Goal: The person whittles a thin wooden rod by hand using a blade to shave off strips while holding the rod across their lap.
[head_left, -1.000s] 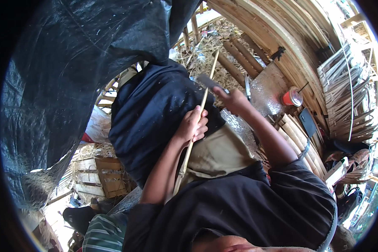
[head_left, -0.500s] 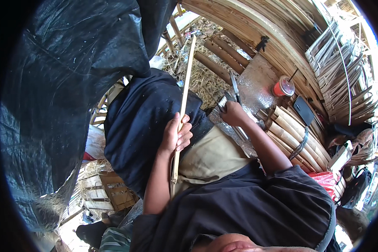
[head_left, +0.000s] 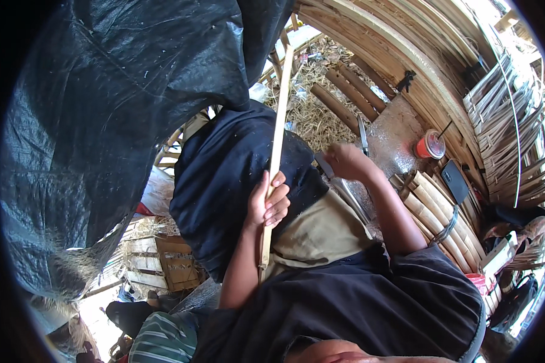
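My left hand [head_left: 268,202] is closed around a long, pale bamboo strip [head_left: 279,124]. The strip stands nearly upright in view, its lower end by my shirt and its far end beyond my dark-draped knee. To the right, my right hand [head_left: 351,162] is closed on a flat grey blade-like tool [head_left: 324,164]. Its handle is hidden in my fist, and its tip points left, apart from the strip. Past that fist lies a knife [head_left: 363,134] with a dark handle. A long, shiny metal-looking piece [head_left: 350,198] lies below my right hand, beside my thigh.
A tied bundle of split bamboo [head_left: 445,218] lies at right with a black phone [head_left: 455,181] on it. Beyond stands a red drink cup [head_left: 430,145] with a straw. Black sheeting [head_left: 121,109] hangs at left. Straw and shavings [head_left: 321,78] cover the ground ahead.
The view has shifted, so most things sit farther right and lower. My right hand has moved slightly left and forward with the blade-like tool. My left hand keeps its hold on the strip.
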The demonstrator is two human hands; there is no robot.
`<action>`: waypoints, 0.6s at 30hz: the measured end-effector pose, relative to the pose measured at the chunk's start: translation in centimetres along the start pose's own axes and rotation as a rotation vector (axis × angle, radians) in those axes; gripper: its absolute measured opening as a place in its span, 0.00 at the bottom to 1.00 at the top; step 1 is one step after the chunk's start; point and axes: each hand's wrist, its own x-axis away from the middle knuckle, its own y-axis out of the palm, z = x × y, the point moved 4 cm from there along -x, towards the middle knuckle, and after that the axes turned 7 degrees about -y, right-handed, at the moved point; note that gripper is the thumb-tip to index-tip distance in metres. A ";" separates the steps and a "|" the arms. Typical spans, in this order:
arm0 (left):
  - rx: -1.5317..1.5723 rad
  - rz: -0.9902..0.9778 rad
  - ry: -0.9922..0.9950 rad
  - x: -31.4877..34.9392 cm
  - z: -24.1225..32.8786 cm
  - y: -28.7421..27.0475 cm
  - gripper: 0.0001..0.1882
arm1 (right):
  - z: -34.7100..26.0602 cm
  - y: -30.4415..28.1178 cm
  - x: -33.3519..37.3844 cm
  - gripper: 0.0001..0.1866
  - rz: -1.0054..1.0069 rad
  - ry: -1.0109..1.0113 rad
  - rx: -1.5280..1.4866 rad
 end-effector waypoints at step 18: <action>0.179 -0.098 0.208 2.5 3.9 0.6 0.17 | -10.2 -0.3 -2.3 0.30 -0.973 -0.157 -1.676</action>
